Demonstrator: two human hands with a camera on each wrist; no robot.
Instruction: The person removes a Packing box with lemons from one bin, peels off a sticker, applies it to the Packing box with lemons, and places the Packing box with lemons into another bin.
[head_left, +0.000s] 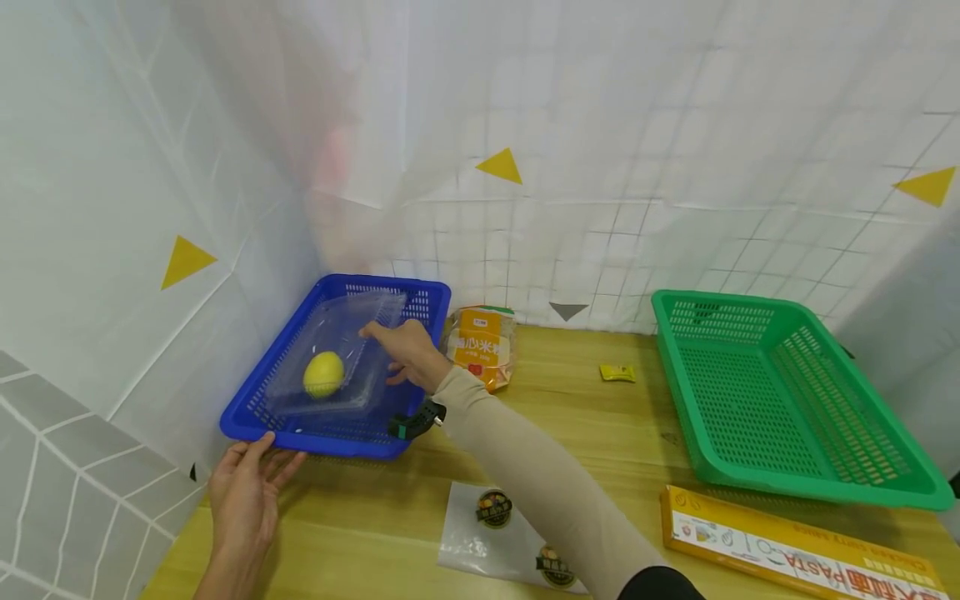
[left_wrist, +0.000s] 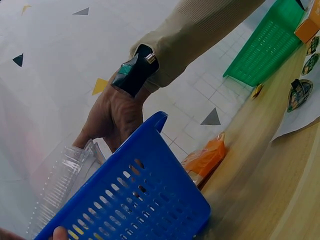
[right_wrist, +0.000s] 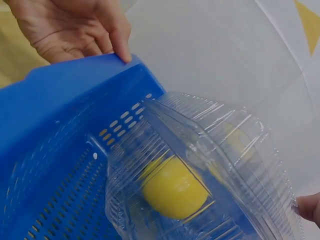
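A clear plastic clamshell box [head_left: 352, 333] lies tilted inside the blue basket [head_left: 352, 446]. A round yellow fruit [head_left: 324, 374], perhaps a lemon, shows through its plastic. My right hand [head_left: 411, 350] reaches over the basket's right side and holds the box at its edge; a fingertip [right_wrist: 309, 207] touches the plastic in the right wrist view. Some of its fingers are hidden. At the basket's front left corner, my left hand [head_left: 247, 492] grips the rim, thumb on top and the other fingers below.
Right of the basket stands an orange food packet [head_left: 480, 346]. A small yellow wrapped piece [head_left: 617, 372] lies mid-table. The green basket [head_left: 802, 487] is at the right, with a pasta box [head_left: 795, 546] in front. A clear bag with labels [head_left: 480, 542] lies near the front edge.
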